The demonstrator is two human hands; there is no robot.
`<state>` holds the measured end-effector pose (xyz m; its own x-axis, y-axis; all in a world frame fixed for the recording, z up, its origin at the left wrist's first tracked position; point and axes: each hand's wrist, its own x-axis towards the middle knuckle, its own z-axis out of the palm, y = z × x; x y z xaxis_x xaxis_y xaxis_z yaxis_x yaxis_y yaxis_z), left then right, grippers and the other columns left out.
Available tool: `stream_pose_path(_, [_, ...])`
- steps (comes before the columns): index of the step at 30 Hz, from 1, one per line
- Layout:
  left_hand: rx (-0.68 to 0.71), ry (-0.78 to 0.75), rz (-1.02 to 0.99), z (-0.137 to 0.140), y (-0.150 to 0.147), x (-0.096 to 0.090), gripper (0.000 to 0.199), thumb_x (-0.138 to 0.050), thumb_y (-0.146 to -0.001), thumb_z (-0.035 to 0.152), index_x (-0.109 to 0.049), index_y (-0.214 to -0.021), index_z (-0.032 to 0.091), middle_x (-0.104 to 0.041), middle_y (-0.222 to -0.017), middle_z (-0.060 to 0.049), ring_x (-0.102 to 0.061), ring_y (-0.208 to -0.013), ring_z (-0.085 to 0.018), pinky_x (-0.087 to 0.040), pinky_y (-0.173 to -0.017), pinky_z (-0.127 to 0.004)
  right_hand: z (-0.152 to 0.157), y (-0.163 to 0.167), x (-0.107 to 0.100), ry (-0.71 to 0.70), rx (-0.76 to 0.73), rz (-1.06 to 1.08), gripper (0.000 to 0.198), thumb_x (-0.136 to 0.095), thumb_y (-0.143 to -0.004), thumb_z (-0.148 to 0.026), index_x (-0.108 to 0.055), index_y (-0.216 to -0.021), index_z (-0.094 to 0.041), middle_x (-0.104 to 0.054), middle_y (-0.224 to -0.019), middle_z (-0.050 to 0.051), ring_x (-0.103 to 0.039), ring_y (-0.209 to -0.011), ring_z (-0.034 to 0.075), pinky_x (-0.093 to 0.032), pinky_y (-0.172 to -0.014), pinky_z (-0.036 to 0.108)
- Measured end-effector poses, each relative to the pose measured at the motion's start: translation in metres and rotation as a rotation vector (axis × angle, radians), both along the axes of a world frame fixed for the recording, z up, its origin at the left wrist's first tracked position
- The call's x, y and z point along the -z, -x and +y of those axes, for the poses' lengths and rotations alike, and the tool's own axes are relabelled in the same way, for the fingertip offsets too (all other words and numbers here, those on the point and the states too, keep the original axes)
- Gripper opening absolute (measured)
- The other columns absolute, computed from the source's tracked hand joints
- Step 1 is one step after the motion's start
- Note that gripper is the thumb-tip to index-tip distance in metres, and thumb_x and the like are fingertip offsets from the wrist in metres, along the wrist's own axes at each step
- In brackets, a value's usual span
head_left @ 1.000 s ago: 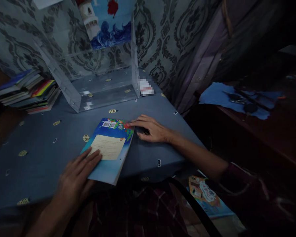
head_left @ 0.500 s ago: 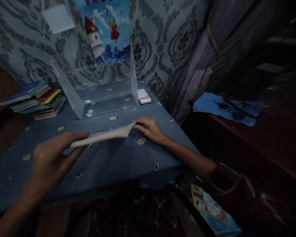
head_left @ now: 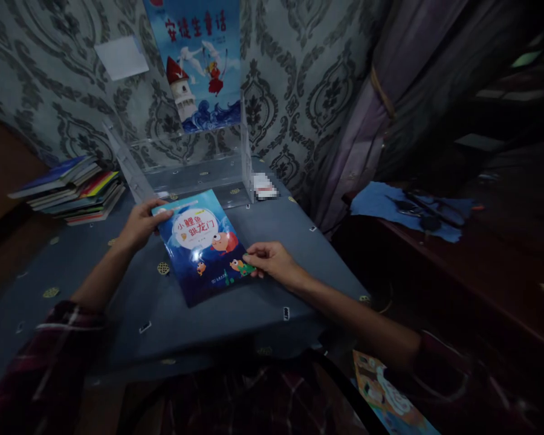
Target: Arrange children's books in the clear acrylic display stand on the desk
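Note:
A thin blue picture book [head_left: 204,244] with cartoon fish and red Chinese lettering faces up between my hands, tilted over the table. My left hand [head_left: 141,225] grips its upper left corner, thumb on the cover. At the lower right edge, my right hand [head_left: 272,261] pinches the book between thumb and fingers. Just behind the book stands a clear acrylic rack [head_left: 247,151] with upright side panels; the book hides part of its front.
Several stacked books [head_left: 79,190] lie at the table's left. A blue poster [head_left: 204,66] hangs on the patterned wall. Right of the rack is a small blurred white item [head_left: 263,186]. A blue cloth [head_left: 408,208] lies on a dark red surface. Another colourful book [head_left: 390,393] is low at right.
The book was seen nearly edge-on; now its front cover faces me. My left hand has moved up and away to the book's far corner, while my right hand has dropped slightly.

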<state>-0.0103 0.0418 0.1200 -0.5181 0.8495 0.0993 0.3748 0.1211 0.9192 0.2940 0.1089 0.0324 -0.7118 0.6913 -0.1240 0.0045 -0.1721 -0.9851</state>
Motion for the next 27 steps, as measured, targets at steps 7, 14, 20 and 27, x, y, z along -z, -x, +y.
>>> stream_pose_path(7, [0.099, 0.153, -0.132, 0.031, 0.013, 0.063, 0.057, -0.088, -0.044, 0.054, -0.068, -0.083, 0.018, -0.064, -0.066, 0.002, -0.056, -0.057, -0.015, -0.043, -0.053, -0.025, -0.009, -0.004, 0.006, 0.123, -0.016, -0.096, 0.037, -0.086, -0.069, -0.035, -0.054, -0.075, -0.02, -0.06, -0.053, -0.008, -0.06, -0.042, 0.009, -0.043, -0.037, 0.017])
stream_pose_path(14, [0.069, 0.256, 0.715, 0.036, 0.005, 0.059, 0.03, -0.065, -0.082, 0.041, -0.07, -0.101, 0.019, -0.07, -0.098, -0.008, -0.064, -0.093, -0.027, -0.052, -0.084, -0.039, -0.013, 0.002, -0.004, 0.114, -0.041, -0.198, 0.029, -0.08, -0.078, -0.022, -0.051, -0.078, -0.021, -0.057, -0.049, -0.01, -0.058, -0.04, 0.009, -0.045, -0.037, 0.017])
stream_pose_path(20, [0.261, 0.268, 1.201, 0.011, -0.058, 0.056, 0.033, -0.05, -0.098, 0.032, -0.067, -0.12, 0.016, -0.062, -0.136, -0.018, -0.056, -0.126, -0.036, -0.045, -0.106, -0.054, -0.012, 0.007, -0.008, 0.112, -0.061, -0.256, 0.029, -0.076, -0.082, -0.018, -0.047, -0.08, -0.022, -0.054, -0.046, -0.013, -0.054, -0.034, 0.008, -0.043, -0.034, 0.017])
stream_pose_path(27, [0.56, 0.176, 1.028, 0.006, -0.099, 0.078, 0.05, -0.04, -0.105, 0.046, -0.054, -0.145, 0.019, -0.052, -0.156, -0.013, -0.041, -0.149, -0.03, -0.033, -0.122, -0.055, -0.01, 0.008, -0.005, 0.057, -0.12, -0.289, 0.028, -0.074, -0.086, -0.023, -0.047, -0.081, -0.022, -0.052, -0.04, -0.014, -0.047, -0.028, 0.006, -0.039, -0.033, 0.015])
